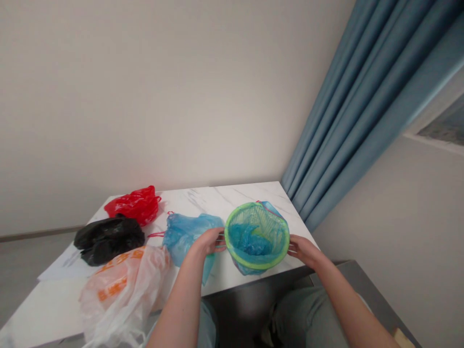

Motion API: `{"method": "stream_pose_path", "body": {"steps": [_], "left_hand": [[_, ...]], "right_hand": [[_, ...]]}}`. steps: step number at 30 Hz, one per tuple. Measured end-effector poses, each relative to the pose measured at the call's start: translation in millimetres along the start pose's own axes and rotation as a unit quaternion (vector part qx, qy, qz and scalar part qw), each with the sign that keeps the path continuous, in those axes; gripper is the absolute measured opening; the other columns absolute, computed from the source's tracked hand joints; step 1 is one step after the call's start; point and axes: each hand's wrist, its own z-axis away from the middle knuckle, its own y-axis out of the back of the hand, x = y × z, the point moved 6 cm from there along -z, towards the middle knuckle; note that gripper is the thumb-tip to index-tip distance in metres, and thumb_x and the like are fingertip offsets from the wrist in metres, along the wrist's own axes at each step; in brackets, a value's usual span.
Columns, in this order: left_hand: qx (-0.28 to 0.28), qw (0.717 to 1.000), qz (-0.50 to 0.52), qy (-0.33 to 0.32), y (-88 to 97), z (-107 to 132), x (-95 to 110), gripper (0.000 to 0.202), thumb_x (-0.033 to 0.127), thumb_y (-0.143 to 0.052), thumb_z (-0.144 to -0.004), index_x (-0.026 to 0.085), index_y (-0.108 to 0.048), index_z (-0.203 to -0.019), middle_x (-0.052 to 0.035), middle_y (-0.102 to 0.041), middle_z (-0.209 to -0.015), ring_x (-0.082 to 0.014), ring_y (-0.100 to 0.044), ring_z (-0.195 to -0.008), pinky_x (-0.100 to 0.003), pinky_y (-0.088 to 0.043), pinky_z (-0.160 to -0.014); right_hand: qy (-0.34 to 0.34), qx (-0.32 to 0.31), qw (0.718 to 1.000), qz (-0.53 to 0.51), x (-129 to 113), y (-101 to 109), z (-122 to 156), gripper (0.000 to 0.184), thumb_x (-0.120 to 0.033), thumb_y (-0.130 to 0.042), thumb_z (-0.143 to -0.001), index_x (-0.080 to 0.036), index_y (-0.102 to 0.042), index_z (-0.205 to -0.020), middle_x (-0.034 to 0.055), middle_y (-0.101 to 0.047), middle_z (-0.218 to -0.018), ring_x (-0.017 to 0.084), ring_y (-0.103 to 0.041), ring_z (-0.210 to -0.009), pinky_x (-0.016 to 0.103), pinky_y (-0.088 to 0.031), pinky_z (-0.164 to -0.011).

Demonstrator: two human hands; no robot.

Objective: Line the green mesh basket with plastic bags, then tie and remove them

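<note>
A small green mesh bin (257, 236) with a blue plastic bag lining it stands near the front right of the white marble table (224, 198). My left hand (207, 241) rests against the bin's left rim, fingers curled on a red drawstring of the liner. At the right rim is my right hand (303, 250), its fingers bent against the bin's side. A second blue bag (188, 232) with red drawstrings lies just left of the bin, partly under my left hand.
A red bag (136, 205), a black bag (108, 238) and a white bag with orange print (121, 285) lie on the table's left half. A blue curtain (362, 111) hangs at the right. My knees show below the table's front edge.
</note>
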Motion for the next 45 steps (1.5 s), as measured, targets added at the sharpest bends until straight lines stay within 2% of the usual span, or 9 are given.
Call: {"method": "stream_pose_path", "body": {"steps": [7,13,16,22,27,31,35,39,45], "left_hand": [[0.016,0.997,-0.053,-0.049,-2.7,-8,0,0.017,0.008,-0.063,-0.077,0.019,-0.056,-0.066,-0.0006,-0.060,-0.060,-0.0136,-0.055,-0.055,-0.023,-0.046,-0.058],[0.023,0.990,-0.033,-0.134,4.6,-3,6,0.028,0.011,-0.060,-0.080,0.018,-0.049,-0.055,0.0025,-0.048,-0.049,-0.0109,-0.046,-0.047,-0.023,-0.044,-0.056],[0.020,0.984,-0.024,-0.178,6.3,4,12,0.025,0.016,-0.065,-0.077,0.017,-0.052,-0.055,0.0025,-0.048,-0.049,-0.0103,-0.046,-0.047,-0.023,-0.042,-0.054],[-0.017,0.966,0.014,-0.259,2.0,20,24,0.017,0.030,-0.074,-0.073,0.014,-0.067,-0.075,0.0000,-0.062,-0.066,-0.0095,-0.055,-0.058,-0.021,-0.044,-0.059],[-0.068,0.953,0.088,-0.282,-0.6,33,22,0.038,0.024,-0.080,-0.067,0.016,-0.066,-0.102,-0.0048,-0.069,-0.080,-0.0142,-0.064,-0.073,-0.026,-0.049,-0.072],[-0.068,0.941,0.117,-0.310,1.5,38,18,0.046,0.019,-0.079,-0.069,0.019,-0.063,-0.112,-0.0099,-0.070,-0.100,-0.0173,-0.065,-0.093,-0.030,-0.048,-0.087],[-0.008,0.965,0.061,-0.255,6.5,33,-1,0.040,0.023,-0.078,-0.071,0.020,-0.063,-0.108,-0.0109,-0.067,-0.113,-0.0163,-0.062,-0.103,-0.027,-0.044,-0.089],[-0.008,0.988,0.021,-0.156,0.1,32,-37,0.031,0.037,-0.075,-0.074,0.013,-0.064,-0.091,-0.0114,-0.068,-0.088,-0.0176,-0.063,-0.076,-0.030,-0.047,-0.074],[-0.041,0.996,0.027,-0.078,-25.5,41,-81,0.036,0.050,-0.057,-0.088,0.014,-0.059,-0.083,-0.0068,-0.064,-0.071,-0.0151,-0.060,-0.060,-0.027,-0.047,-0.060]], "right_hand": [[0.000,0.045,0.999,-0.026,-1,3,-6,0.006,-0.023,-0.059,-0.078,-0.021,-0.058,-0.073,0.0006,-0.064,-0.063,0.013,-0.059,-0.056,0.027,-0.050,-0.066],[0.172,0.206,0.958,0.096,-23,11,4,0.029,-0.037,-0.063,-0.077,-0.021,-0.050,-0.056,-0.0027,-0.049,-0.045,0.011,-0.045,-0.043,0.024,-0.041,-0.046],[0.219,0.243,0.938,0.114,-30,8,12,0.035,-0.042,-0.066,-0.074,-0.022,-0.048,-0.051,-0.0030,-0.047,-0.042,0.010,-0.042,-0.040,0.024,-0.036,-0.042],[0.273,0.164,0.947,0.041,-33,-15,26,0.041,-0.047,-0.071,-0.072,-0.020,-0.050,-0.049,-0.0032,-0.048,-0.043,0.008,-0.041,-0.039,0.024,-0.033,-0.040],[0.205,0.013,0.976,-0.067,-12,-44,38,0.035,-0.046,-0.079,-0.066,-0.016,-0.062,-0.059,0.0016,-0.062,-0.054,0.009,-0.050,-0.044,0.023,-0.042,-0.045],[0.168,-0.071,0.976,-0.116,3,-63,53,0.030,-0.040,-0.082,-0.069,-0.014,-0.067,-0.073,0.0082,-0.073,-0.074,0.010,-0.059,-0.053,0.022,-0.049,-0.053],[0.157,-0.093,0.971,-0.152,9,-72,64,0.025,-0.035,-0.080,-0.073,-0.014,-0.068,-0.077,0.0094,-0.076,-0.082,0.010,-0.062,-0.055,0.022,-0.051,-0.056],[0.140,-0.096,0.972,-0.159,11,-75,67,0.024,-0.036,-0.077,-0.075,-0.015,-0.066,-0.078,0.0082,-0.075,-0.079,0.010,-0.061,-0.054,0.022,-0.051,-0.054],[0.220,0.002,0.943,-0.248,-11,-44,54,0.028,-0.040,-0.063,-0.074,-0.022,-0.046,-0.060,-0.0057,-0.045,-0.045,0.007,-0.033,-0.035,0.020,-0.027,-0.036]]}}
